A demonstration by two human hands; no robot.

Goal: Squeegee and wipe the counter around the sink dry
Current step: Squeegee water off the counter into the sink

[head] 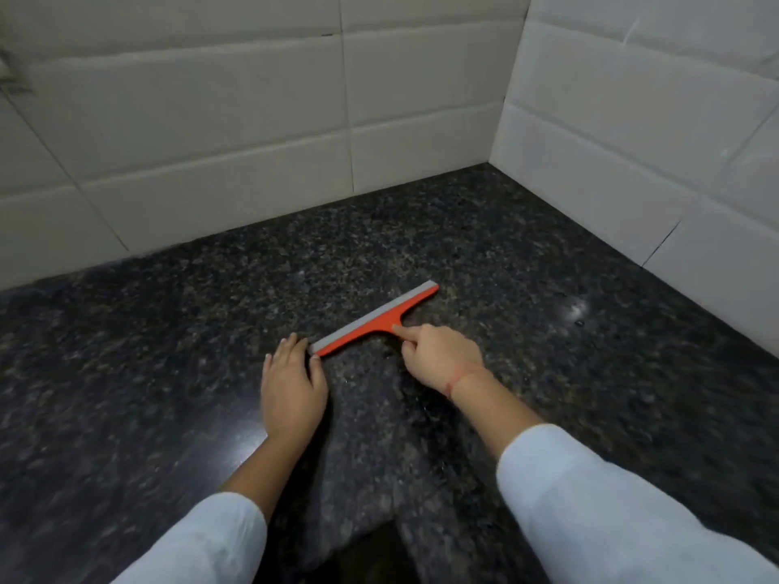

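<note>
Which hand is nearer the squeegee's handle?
Right. The right hand grips the squeegee at its handle, index finger along the neck. The left hand lies flat on the counter, fingertips at the blade's left end.

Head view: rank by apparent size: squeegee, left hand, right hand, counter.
1. Counter, by far the largest.
2. Squeegee, longest of the rest, though thin.
3. Left hand and right hand: look alike; the left lies open and flat, the right is curled on the handle, so no ranking.

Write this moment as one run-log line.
right hand: grips squeegee handle | left hand: flat at blade end | counter: droplets | sink: unseen
</note>
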